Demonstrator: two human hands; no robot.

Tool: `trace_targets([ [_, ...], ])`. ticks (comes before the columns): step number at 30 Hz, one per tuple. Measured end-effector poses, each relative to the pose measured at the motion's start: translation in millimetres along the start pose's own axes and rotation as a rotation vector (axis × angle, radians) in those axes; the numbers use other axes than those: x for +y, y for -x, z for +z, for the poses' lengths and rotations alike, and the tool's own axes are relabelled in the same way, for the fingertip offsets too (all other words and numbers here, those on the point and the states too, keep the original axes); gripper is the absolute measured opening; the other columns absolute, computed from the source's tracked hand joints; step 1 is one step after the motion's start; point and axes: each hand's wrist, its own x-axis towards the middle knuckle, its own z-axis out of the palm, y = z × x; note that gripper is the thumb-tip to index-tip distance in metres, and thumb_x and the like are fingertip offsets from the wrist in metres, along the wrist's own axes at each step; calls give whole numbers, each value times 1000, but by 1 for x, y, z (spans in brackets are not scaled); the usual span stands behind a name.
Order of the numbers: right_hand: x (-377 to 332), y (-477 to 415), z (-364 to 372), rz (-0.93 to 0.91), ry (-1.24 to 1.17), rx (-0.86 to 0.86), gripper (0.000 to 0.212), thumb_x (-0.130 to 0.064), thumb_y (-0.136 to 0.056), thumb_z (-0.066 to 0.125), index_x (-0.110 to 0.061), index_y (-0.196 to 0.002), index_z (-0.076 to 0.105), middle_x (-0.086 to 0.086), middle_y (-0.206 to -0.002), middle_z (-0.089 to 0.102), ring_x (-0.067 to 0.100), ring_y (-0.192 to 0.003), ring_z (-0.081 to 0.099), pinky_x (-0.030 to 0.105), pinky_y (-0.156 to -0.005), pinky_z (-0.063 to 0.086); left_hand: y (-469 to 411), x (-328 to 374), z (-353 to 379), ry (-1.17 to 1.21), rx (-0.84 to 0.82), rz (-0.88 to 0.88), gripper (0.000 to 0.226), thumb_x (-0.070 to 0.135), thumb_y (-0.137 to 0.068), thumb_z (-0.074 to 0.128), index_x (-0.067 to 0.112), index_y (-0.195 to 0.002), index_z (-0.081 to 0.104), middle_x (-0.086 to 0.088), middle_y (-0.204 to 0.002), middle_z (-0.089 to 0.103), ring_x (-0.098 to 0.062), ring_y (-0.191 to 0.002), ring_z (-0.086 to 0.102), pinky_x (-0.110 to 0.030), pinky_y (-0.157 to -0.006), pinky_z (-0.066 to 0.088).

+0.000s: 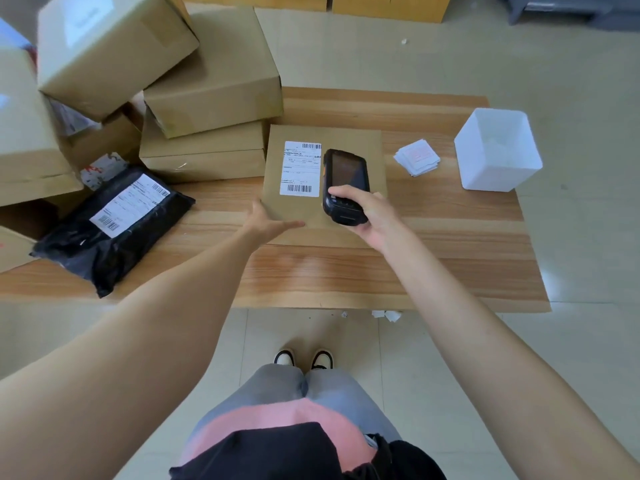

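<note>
A flat brown cardboard parcel [349, 140] lies in the middle of the wooden table [433, 258], with a white barcode label [300, 169] on its top. My right hand [370, 216] grips a black handheld scanner [346, 185] just above the parcel, to the right of the label, screen facing up. My left hand [268, 221] rests on the parcel's near left corner, fingers straight and spread.
A black plastic mailer [110, 230] with a label lies at the table's left. Several brown boxes [211, 77] are stacked at the back left. A white square container [497, 150] and a small pile of white stickers [416, 157] sit at the right. Paper scraps lie on the tiled floor.
</note>
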Motion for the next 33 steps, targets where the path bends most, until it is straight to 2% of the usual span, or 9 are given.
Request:
trace_targets([
  [3, 13, 0, 17, 43, -11, -3, 61, -2, -72, 77, 11, -127, 51, 17, -96, 65, 24, -78, 68, 37, -76, 59, 0, -3, -1, 17, -19, 24, 108, 40, -60, 88, 11, -141, 24, -6, -136, 45, -23, -123, 46, -38, -104, 41],
  [7, 25, 6, 32, 72, -36, 4, 79, 0, -64, 80, 9, -132, 41, 25, -110, 60, 27, -75, 71, 37, -67, 59, -1, -7, -2, 19, -41, 61, 102, 35, -67, 84, 9, -144, 23, -8, -136, 47, -24, -123, 47, -34, -101, 42],
  [11, 35, 7, 39, 111, -19, -2, 46, 4, -75, 74, -5, -107, 41, 23, -109, 57, 29, -80, 67, 45, -82, 57, -3, -9, -2, -7, -40, 75, 91, 31, -74, 79, 9, -143, 25, -12, -136, 46, -26, -122, 47, -34, -99, 41],
  [16, 43, 9, 46, 123, 9, -1, 42, 6, -76, 72, -9, -98, 39, 21, -109, 55, 30, -85, 64, 49, -89, 54, -8, -14, -4, -8, -79, 72, 91, 33, -74, 80, 10, -142, 24, -11, -135, 48, -27, -122, 49, -40, -104, 42],
  [20, 49, 12, 49, 132, 64, 14, 42, 4, -76, 72, -8, -100, 41, 22, -118, 55, 29, -85, 64, 47, -85, 56, -11, -18, -4, 0, -90, 70, 89, 28, -74, 79, 10, -142, 25, -13, -135, 48, -28, -121, 49, -41, -103, 42],
  [24, 53, 14, 52, 140, 87, 39, 41, 4, -76, 72, -7, -102, 42, 19, -116, 56, 26, -81, 64, 43, -81, 57, -13, -20, -4, -21, -79, 68, 87, 29, -74, 79, 11, -141, 27, -13, -134, 49, -28, -120, 50, -41, -103, 42],
  [28, 55, 16, 52, 146, 137, 43, 51, 4, -75, 73, -2, -115, 42, 22, -125, 55, 26, -80, 65, 40, -71, 59, -14, -19, -3, -40, -80, 71, 85, 28, -76, 77, 10, -142, 26, -14, -134, 48, -29, -120, 50, -42, -103, 42],
  [30, 56, 16, 51, 149, 147, 44, 56, 4, -74, 74, -1, -120, 42, 23, -126, 55, 28, -85, 66, 42, -74, 59, -14, -19, -3, -45, -85, 66, 84, 28, -78, 76, 10, -142, 25, -14, -134, 48, -29, -120, 50, -43, -103, 43],
  [33, 57, 17, 51, 144, 143, 44, 53, 5, -74, 74, -3, -116, 42, 21, -124, 56, 29, -86, 65, 43, -76, 59, -13, -18, -3, -45, -88, 72, 84, 27, -79, 75, 10, -143, 24, -14, -134, 48, -29, -119, 50, -39, -101, 44],
])
